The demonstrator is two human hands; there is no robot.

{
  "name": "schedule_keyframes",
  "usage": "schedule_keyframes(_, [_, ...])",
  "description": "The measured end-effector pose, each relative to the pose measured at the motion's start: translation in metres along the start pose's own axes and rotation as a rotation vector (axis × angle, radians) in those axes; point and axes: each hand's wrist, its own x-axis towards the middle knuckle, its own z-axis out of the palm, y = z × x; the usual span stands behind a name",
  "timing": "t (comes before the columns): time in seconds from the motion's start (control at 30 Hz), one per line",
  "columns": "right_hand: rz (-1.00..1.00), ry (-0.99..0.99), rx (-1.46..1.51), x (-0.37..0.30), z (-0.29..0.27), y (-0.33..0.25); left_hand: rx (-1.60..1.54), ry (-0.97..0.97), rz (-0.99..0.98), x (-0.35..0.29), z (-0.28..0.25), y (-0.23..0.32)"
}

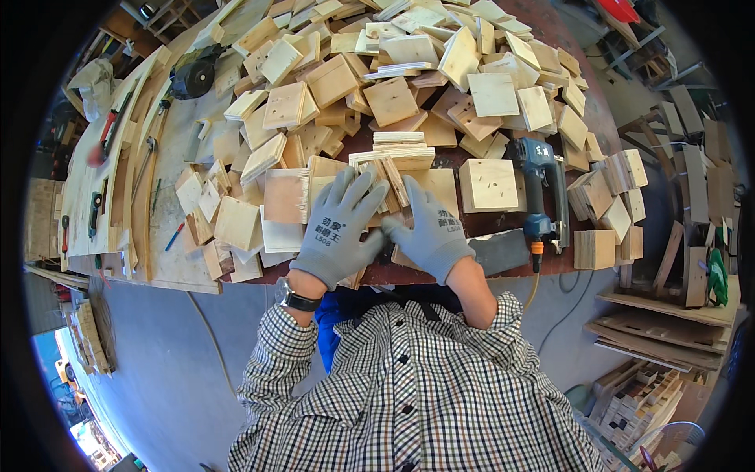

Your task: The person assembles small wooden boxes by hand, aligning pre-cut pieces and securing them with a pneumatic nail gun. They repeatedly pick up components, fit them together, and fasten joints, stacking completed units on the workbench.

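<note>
Both my hands wear grey gloves and work close together at the table's near edge. My left hand has its fingers stretched out and slightly spread over plywood pieces. Its index finger lies against a few narrow plywood pieces that lean on edge between the hands. On their other side, my right hand is closed round them, its thumb beside the left thumb; its grip is partly hidden. Just beyond lies a short stack of plywood squares. A square plywood block sits to the right, next to a nail gun.
A big heap of plywood squares covers the table's far side. An orange-ended air hose runs off the nail gun over the near edge. At left are a black tape measure, a blue pen and long boards. Wood scraps stand at right.
</note>
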Motion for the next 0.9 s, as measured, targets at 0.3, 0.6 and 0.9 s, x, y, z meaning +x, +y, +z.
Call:
schedule_keyframes(0.3, [0.063,-0.105,0.158,0.016,-0.024,0.012,0.004,0.201,-0.024,0.009,0.034,-0.013])
schedule_keyframes(0.6, [-0.014,0.073,0.369,0.013,-0.014,0.018,-0.121,0.201,-0.056,0.017,0.039,-0.021])
schedule_keyframes(0.9, [-0.082,0.101,0.285,0.015,-0.007,0.023,-0.152,0.246,-0.028,0.018,0.041,-0.023])
